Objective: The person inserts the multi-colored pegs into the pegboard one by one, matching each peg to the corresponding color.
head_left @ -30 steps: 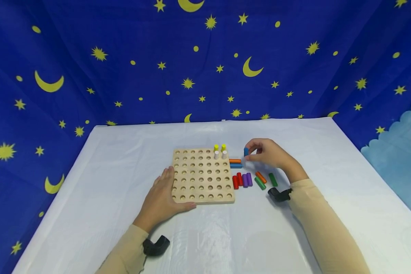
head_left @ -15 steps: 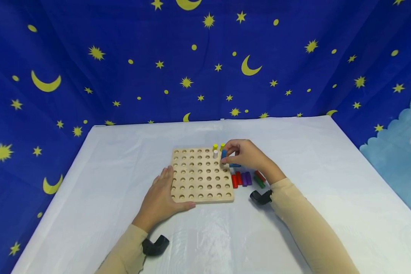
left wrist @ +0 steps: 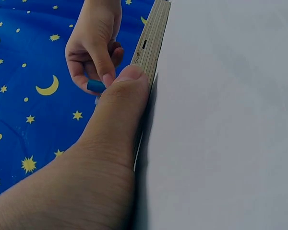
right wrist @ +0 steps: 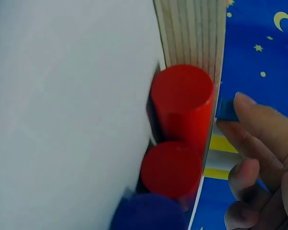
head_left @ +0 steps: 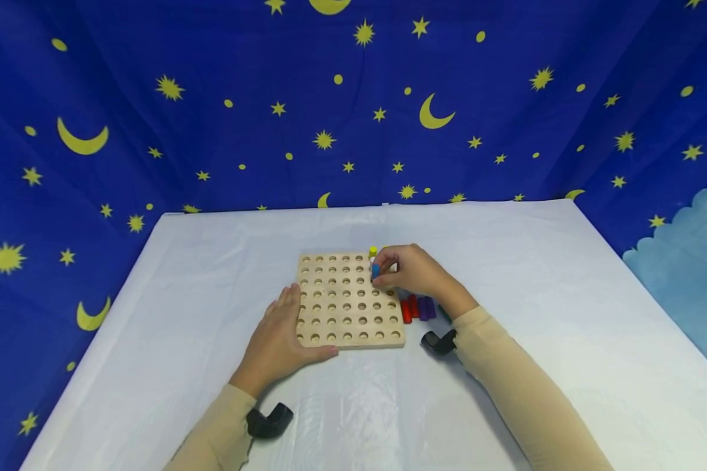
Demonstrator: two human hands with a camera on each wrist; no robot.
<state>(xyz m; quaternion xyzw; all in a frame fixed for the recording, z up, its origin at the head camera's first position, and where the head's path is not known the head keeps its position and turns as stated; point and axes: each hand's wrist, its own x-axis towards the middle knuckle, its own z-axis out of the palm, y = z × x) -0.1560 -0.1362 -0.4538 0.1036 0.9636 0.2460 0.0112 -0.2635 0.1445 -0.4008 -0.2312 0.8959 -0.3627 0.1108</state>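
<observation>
The right hand (head_left: 415, 271) is pinching a short blue peg (head_left: 376, 270) upright between its fingers (left wrist: 103, 64), holding it over the far right part of the pegboard (head_left: 338, 307). The board is a pale wooden square drilled with rows of round holes, lying on the table (head_left: 212, 261). The left hand (head_left: 279, 340) is resting flat on its near left edge, fingers straight and together. One yellow peg (head_left: 373, 251) is showing upright beside the blue one. Two red pegs (right wrist: 180, 134) and two purple pegs (head_left: 426, 307) are lying just right of the board.

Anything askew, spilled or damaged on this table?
Nothing stands out. The wooden pegboard lies flat under the left hand; the right hand pinches a blue peg over it; loose pegs lie beside the board.
</observation>
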